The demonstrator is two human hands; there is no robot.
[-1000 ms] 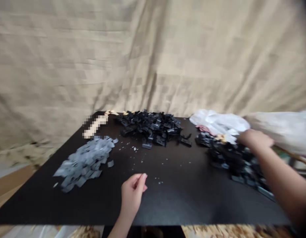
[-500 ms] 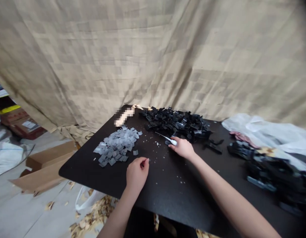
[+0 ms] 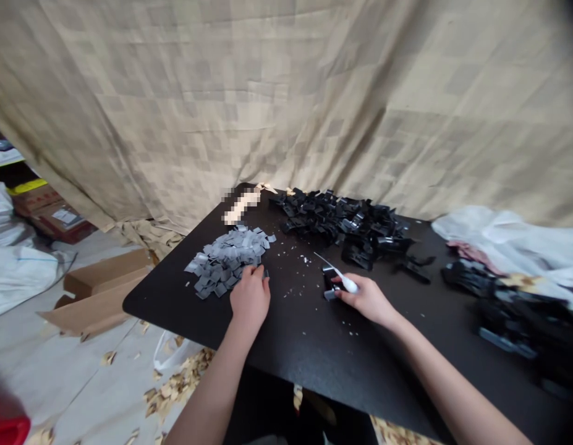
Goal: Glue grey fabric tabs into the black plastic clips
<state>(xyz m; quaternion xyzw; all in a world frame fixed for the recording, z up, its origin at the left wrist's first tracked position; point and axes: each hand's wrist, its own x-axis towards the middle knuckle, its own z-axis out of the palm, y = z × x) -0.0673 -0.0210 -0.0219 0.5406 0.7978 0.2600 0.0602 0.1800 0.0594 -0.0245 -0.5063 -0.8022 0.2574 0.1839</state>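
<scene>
My right hand (image 3: 367,300) is shut on a white-handled tool (image 3: 347,283) with a thin metal tip pointing up and left. Just left of my fingers, a small black plastic piece (image 3: 330,283) lies on the black table (image 3: 305,352). My left hand (image 3: 250,300) rests its fingertips on the near edge of a pile of flat grey squares (image 3: 225,262); I cannot tell whether it holds one. Beyond my right hand lies a heap of black plastic pieces (image 3: 346,228), and a second black heap (image 3: 513,315) sits to the right.
Small pale scraps dot the tabletop. A blurred pale object (image 3: 242,207) lies at the far corner, and a white plastic bag (image 3: 509,238) lies at the right. A beige cloth (image 3: 286,105) hangs behind; cardboard (image 3: 101,290) and wood shavings (image 3: 175,389) lie on the floor.
My left hand has moved forward onto the grey pile. My right hand has drawn back and rightward with the tool, and a black piece now lies beside it. The view has shifted slightly.
</scene>
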